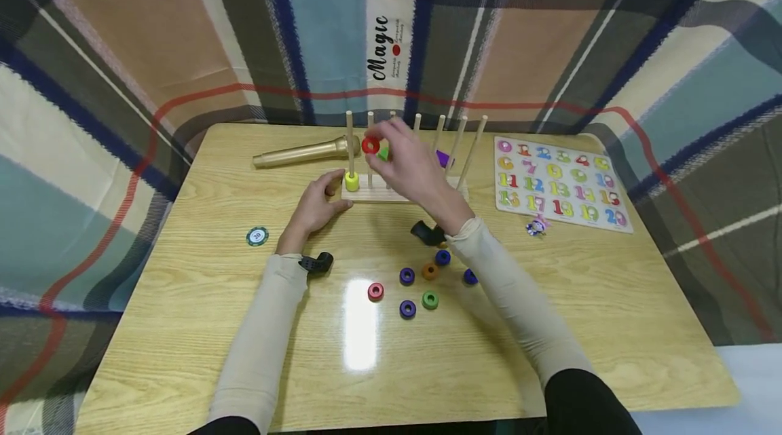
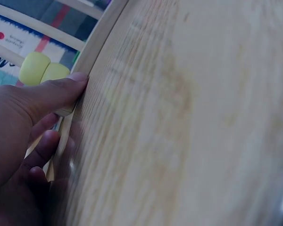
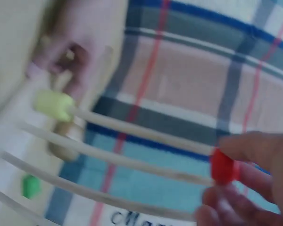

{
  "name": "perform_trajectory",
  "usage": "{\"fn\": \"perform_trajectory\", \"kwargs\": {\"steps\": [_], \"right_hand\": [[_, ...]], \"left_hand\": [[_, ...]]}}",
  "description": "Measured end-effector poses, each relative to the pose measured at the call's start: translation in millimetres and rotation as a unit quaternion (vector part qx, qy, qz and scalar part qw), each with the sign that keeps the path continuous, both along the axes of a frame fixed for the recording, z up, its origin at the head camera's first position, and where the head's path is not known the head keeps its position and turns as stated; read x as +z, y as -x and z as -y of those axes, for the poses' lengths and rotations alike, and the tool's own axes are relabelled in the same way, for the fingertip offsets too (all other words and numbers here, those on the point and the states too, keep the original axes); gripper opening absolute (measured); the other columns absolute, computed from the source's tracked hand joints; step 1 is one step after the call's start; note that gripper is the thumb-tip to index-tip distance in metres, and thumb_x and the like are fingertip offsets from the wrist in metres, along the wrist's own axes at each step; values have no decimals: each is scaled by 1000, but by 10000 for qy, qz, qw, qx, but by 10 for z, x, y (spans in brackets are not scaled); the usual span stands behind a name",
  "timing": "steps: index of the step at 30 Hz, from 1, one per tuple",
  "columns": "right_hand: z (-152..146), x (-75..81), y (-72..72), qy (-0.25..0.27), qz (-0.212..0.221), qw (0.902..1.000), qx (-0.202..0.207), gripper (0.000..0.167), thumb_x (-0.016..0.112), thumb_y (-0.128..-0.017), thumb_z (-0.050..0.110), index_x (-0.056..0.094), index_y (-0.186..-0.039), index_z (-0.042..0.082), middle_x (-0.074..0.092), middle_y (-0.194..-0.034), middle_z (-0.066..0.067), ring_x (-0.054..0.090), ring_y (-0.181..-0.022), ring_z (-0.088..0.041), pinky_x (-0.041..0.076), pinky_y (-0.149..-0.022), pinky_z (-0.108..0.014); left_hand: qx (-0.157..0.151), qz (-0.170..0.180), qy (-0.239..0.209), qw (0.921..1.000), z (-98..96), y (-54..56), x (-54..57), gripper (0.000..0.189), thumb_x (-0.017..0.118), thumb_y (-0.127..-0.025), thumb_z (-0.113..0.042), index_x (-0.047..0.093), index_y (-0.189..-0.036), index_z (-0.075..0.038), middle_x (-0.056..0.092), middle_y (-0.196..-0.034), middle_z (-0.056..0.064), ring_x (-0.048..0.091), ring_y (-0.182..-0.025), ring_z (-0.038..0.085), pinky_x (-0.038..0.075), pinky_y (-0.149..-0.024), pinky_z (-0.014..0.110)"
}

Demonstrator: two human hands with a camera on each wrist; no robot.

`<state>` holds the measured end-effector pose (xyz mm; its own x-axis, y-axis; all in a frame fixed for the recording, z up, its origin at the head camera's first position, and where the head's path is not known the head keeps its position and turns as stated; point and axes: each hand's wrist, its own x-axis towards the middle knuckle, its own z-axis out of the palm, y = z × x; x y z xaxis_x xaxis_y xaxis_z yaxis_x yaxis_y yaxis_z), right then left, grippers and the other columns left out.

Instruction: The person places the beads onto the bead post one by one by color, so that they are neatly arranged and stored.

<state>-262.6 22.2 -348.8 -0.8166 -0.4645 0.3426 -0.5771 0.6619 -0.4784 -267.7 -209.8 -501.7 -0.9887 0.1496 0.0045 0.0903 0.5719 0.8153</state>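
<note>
My right hand (image 1: 411,162) pinches a red ring (image 1: 370,144) between my thumb and fingers. The red ring is up high, by the top part of the second peg (image 1: 370,172), counting from my left. I can't tell if it is around that peg or just in front of it. My left hand (image 1: 316,204) grips the left end of the wooden stand (image 1: 391,195), with my thumb on its front edge. Two yellow rings (image 1: 351,181) sit around the first peg (image 1: 350,140), down at the bottom, close to my left hand. Behind the stand I see a bit of something green (image 1: 383,153) and something purple (image 1: 444,159). A gold stick (image 1: 299,153) lies on the table (image 1: 183,326), behind my left hand. Nearer to me there are four blue rings (image 1: 406,276), an orange ring (image 1: 430,271), a green ring (image 1: 430,300) and a pinky-red ring (image 1: 375,292). A number board (image 1: 559,180) lies to the right, with a tiny toy (image 1: 537,226) just beside its near edge. A round chip (image 1: 257,236) lies off to the left.
</note>
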Motion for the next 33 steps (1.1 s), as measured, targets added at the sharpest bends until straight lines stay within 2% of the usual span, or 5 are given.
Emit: {"fn": "perform_trajectory", "kwargs": {"steps": [5, 15, 23, 29, 33], "right_hand": [[42, 205, 187, 518, -492, 9969, -323, 35, 72, -105, 21, 69, -137, 10, 65, -128, -8, 59, -80, -19, 48, -69, -34], [104, 210, 282, 94, -90, 9982, -581, 41, 68, -108, 28, 66, -146, 16, 66, -140, -5, 63, -83, -21, 48, -66, -38], [102, 160, 309, -74, 51, 9980, -625, 47, 68, -107, 29, 60, -152, 17, 72, -134, -4, 62, -74, -21, 43, -60, -35], [62, 111, 229, 360, -285, 9979, -448, 51, 69, -106, 29, 57, -153, 14, 60, -148, -8, 58, -72, -18, 45, -63, -35], [-16, -35, -26, 622, -713, 9955, -55, 41, 70, -104, 22, 65, -142, 6, 61, -137, -12, 56, -71, -18, 45, -59, -32]], "left_hand": [[-23, -16, -63, 10000, 11, 5, -11, 73, 78, -99, -12, 44, -163, -9, 53, -139, 28, 52, -121, 39, 44, -106, 57], [25, 33, -70, 10000, 15, 16, -15, 74, 79, -98, -14, 44, -163, -11, 54, -141, 27, 52, -122, 39, 45, -106, 57], [-6, 39, -71, 10000, 13, 14, -3, 74, 80, -98, -13, 44, -163, -11, 52, -146, 27, 53, -123, 40, 45, -107, 57], [7, 27, -110, 9999, 17, 8, -1, 74, 79, -98, -12, 44, -163, -11, 51, -146, 27, 52, -123, 40, 45, -107, 57], [3, 5, -94, 10000, 12, 12, -15, 73, 79, -98, -12, 45, -163, -10, 52, -144, 27, 52, -123, 39, 44, -107, 57]]}}
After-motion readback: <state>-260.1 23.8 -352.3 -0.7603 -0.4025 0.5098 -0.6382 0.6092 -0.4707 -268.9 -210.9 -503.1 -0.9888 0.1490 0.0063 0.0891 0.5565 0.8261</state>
